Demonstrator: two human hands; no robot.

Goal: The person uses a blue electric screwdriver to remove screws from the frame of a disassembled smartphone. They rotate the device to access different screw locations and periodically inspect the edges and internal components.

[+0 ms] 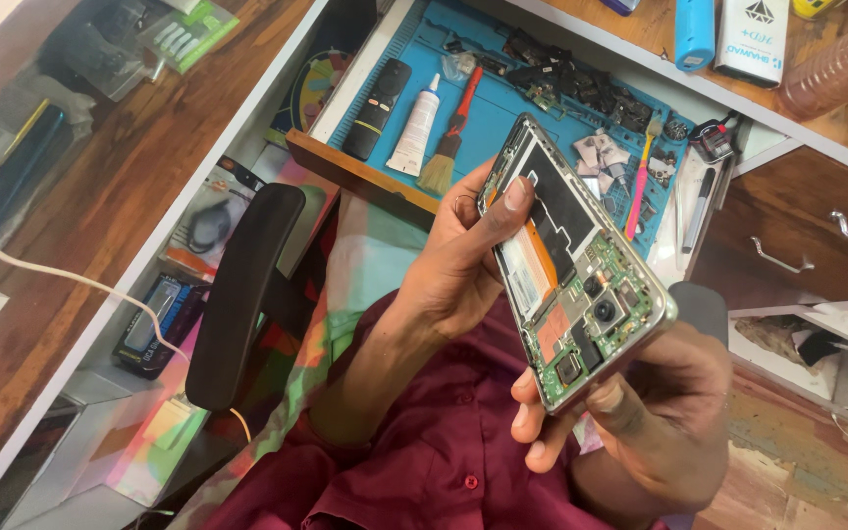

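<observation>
An opened phone point(569, 270) with its back cover off is held up close between both hands, above the lap. Its lower end is gripped tight by the right hand point(655, 417), and its side by the left hand point(463, 265). A blue mat point(503, 108) with a brush point(449, 137) is seen on the worktop point(365, 172) behind.

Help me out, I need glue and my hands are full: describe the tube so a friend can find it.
Look at the blue work mat in the open drawer. Near its left edge, the white tube lies between a black remote and a red-handled brush. It is the only white item there, with a narrow nozzle.
</observation>
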